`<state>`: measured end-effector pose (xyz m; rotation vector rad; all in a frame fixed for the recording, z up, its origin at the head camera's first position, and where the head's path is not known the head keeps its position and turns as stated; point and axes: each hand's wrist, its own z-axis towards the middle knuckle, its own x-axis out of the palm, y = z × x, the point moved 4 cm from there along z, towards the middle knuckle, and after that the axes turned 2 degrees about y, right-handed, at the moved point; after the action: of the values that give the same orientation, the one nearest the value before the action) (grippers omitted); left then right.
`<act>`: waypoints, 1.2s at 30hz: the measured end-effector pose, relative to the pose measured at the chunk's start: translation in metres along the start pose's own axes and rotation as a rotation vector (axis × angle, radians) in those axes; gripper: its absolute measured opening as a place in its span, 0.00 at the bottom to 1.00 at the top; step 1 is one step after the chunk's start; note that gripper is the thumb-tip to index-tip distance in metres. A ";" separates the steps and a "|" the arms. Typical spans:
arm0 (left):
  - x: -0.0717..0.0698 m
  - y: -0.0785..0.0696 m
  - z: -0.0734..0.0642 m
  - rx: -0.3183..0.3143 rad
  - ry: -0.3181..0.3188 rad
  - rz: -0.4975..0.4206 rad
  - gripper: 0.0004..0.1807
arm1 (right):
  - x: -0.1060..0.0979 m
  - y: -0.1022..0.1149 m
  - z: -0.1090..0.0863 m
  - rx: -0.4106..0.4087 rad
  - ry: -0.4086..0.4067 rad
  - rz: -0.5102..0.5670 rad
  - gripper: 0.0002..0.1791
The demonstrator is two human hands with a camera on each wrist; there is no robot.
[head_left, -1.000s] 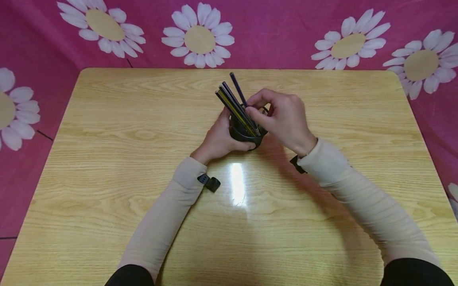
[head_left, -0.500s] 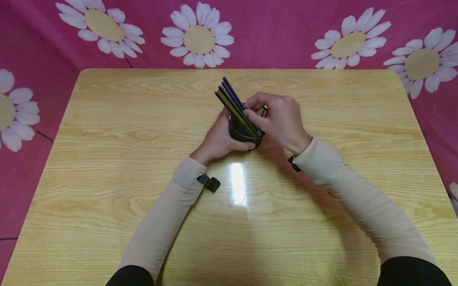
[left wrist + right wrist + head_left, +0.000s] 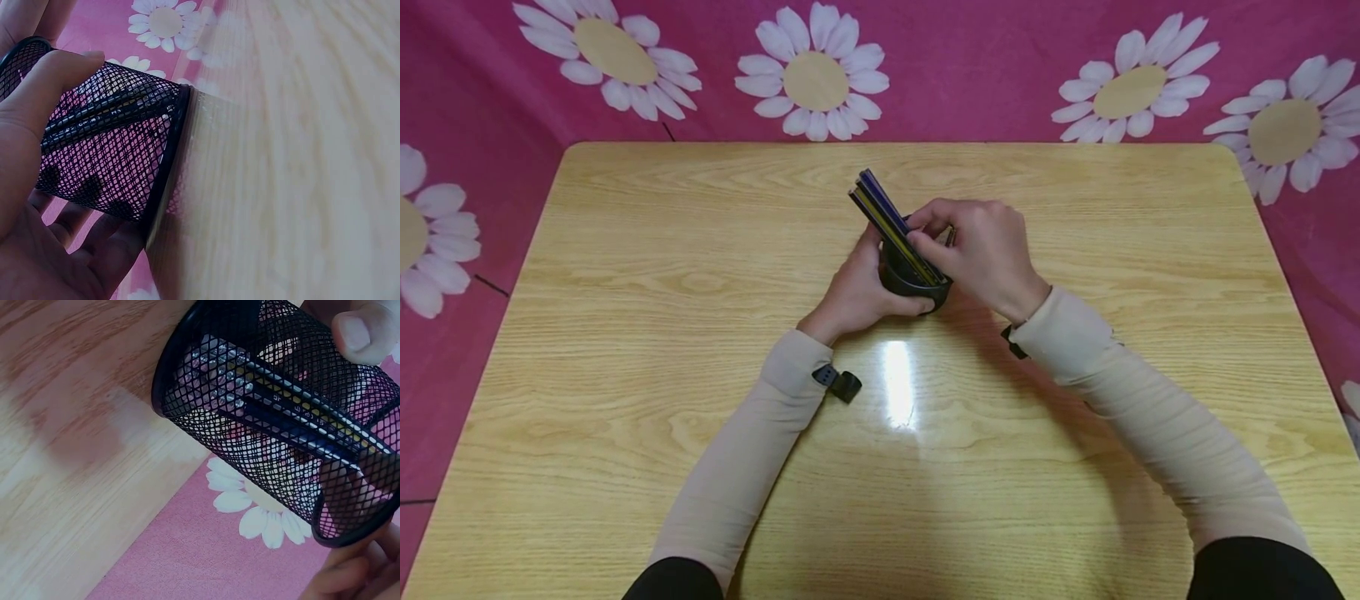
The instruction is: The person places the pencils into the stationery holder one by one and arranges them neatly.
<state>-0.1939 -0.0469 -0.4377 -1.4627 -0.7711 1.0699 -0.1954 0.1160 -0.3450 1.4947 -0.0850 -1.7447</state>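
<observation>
My left hand (image 3: 857, 292) wraps the black mesh cup (image 3: 910, 279), which stands mid-worktop (image 3: 625, 275). My right hand (image 3: 985, 250) has its fingertips curled against the pencils (image 3: 891, 221) that lean out of the cup's rim. Risk: pushing the slanted pencils sideways could tip the light cup if my left grip loosens.

left hand (image 3: 857, 292) grips holder (image 3: 913, 279) | right hand (image 3: 981, 250) pinches pencils (image 3: 891, 221)
</observation>
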 end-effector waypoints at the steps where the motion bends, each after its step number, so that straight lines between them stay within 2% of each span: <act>1: 0.000 0.000 0.000 0.003 0.000 0.002 0.60 | 0.000 0.000 0.000 0.001 -0.002 0.003 0.07; 8: 0.000 -0.001 -0.001 0.000 0.000 0.013 0.60 | -0.001 -0.001 -0.003 -0.018 -0.039 0.043 0.06; 13: 0.002 -0.007 -0.003 0.013 0.004 0.019 0.60 | -0.007 -0.002 -0.007 -0.057 -0.119 0.108 0.07; 16: 0.002 0.001 0.001 0.026 0.006 -0.003 0.61 | -0.013 -0.002 -0.009 -0.085 -0.183 0.144 0.07; 18: 0.002 0.015 0.007 0.038 0.004 -0.013 0.62 | -0.017 -0.003 -0.012 -0.090 -0.216 0.161 0.08; 19: 0.001 0.023 0.010 0.040 0.004 -0.019 0.63 | -0.019 -0.004 -0.014 -0.086 -0.231 0.169 0.08; 20: 0.001 0.023 0.010 0.039 0.005 -0.017 0.63 | -0.021 -0.005 -0.016 -0.083 -0.245 0.176 0.08; 23: -0.001 0.017 0.008 0.018 0.006 0.004 0.65 | -0.027 -0.010 -0.021 -0.067 -0.278 0.197 0.08; 26: -0.002 -0.006 -0.003 -0.004 0.004 0.044 0.63 | -0.033 -0.017 -0.027 -0.056 -0.309 0.220 0.08; 29: -0.004 -0.011 -0.007 -0.015 -0.006 0.071 0.62 | -0.037 -0.024 -0.033 -0.033 -0.328 0.245 0.08; 32: -0.008 -0.004 -0.008 -0.039 -0.010 0.088 0.63 | -0.038 -0.030 -0.040 0.009 -0.332 0.269 0.08; 36: -0.012 0.004 -0.009 -0.036 0.006 0.089 0.66 | -0.038 -0.039 -0.049 0.100 -0.325 0.294 0.08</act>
<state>-0.1907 -0.0615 -0.4399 -1.5415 -0.7302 1.1234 -0.1754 0.1862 -0.3497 1.1838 -0.5395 -1.7425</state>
